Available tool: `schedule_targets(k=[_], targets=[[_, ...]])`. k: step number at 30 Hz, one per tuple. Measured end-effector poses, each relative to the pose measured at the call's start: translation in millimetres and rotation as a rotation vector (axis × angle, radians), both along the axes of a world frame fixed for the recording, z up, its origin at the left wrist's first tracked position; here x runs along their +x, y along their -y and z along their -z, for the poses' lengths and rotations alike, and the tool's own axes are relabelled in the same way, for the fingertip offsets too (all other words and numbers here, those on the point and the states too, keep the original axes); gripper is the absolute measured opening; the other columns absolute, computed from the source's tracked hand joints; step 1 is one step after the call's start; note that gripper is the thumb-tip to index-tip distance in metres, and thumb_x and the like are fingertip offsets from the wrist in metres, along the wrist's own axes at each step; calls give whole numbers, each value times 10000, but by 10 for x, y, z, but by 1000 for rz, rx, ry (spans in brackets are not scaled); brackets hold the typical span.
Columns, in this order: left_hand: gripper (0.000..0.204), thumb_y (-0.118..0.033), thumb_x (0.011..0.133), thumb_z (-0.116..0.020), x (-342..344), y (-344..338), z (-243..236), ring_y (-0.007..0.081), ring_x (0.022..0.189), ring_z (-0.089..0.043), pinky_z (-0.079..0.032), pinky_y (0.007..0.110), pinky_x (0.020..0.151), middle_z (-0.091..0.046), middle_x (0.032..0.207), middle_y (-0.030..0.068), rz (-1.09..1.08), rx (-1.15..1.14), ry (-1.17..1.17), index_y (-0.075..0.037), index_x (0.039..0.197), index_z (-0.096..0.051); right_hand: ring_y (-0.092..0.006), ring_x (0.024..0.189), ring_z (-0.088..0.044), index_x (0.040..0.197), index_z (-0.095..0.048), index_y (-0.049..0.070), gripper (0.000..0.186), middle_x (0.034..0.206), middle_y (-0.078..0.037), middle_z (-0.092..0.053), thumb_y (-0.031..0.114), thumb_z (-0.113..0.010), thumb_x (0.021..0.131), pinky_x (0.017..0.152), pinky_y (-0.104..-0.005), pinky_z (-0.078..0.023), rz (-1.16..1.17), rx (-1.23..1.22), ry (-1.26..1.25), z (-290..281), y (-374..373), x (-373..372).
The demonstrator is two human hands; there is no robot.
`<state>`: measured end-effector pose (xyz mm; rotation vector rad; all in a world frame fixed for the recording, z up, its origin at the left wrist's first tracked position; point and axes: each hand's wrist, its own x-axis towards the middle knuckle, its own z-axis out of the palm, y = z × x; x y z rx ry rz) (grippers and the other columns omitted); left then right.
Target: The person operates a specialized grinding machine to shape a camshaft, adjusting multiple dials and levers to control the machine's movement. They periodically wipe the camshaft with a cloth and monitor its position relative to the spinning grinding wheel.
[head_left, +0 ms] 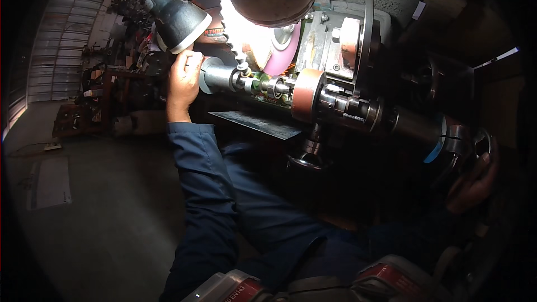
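The left hand (183, 81) is wrapped around the end of a round metal shaft (219, 76) on the grinding machine (335, 50), just under the bright lamp (178, 19). Its fingers are closed tight on it. The shaft looks hard, heavy and smooth, so the thick end is a good place to hold. The right hand (474, 182) rests on a dark wheel handle (482, 144), well apart; I cannot tell if its fingers are closed.
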<state>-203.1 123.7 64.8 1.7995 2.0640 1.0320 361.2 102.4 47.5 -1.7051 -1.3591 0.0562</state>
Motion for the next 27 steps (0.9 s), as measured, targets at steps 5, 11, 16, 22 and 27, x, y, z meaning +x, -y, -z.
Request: schedule_targets(k=[5,11,16,22,27], targets=[[141,-131,951,-573,2,74,-50,124,745,-610,-481,283,680,-693,829,99,12,6,20,7,926,-589,-250,1107,-607,1245,-579,-16,341,1199,-167,-630,195,-430,1023,926,-340,-476,-42,-49,48,-20,-30,33],[139,-131,952,-575,49,64,-70,108,743,-594,-476,274,678,-685,823,87,14,10,9,6,928,-585,-253,1091,-618,1256,-575,-10,352,1178,-171,-640,207,-425,1022,929,-340,-474,-86,-177,58,-146,-71,85],[140,-136,953,-579,12,98,-75,102,760,-588,-471,263,690,-675,818,75,-3,-28,27,2,931,-579,-252,1090,-620,1262,-578,10,363,1187,-163,-639,236,-424,1023,929,-343,-471,-99,-266,89,-231,-115,94],[118,-123,950,-585,5,109,-69,97,782,-585,-468,254,709,-678,874,65,52,-31,155,-5,947,-578,-295,1137,-597,1265,-570,14,401,1211,-189,-621,295,-428,1016,956,-363,-453,-148,-483,199,-340,-258,233],[99,-105,946,-585,-29,107,-45,96,791,-586,-472,257,716,-673,882,65,53,-8,153,-6,948,-577,-336,1144,-585,1260,-561,17,405,1200,-207,-616,303,-423,1009,948,-386,-456,-151,-683,317,-433,-422,293]])
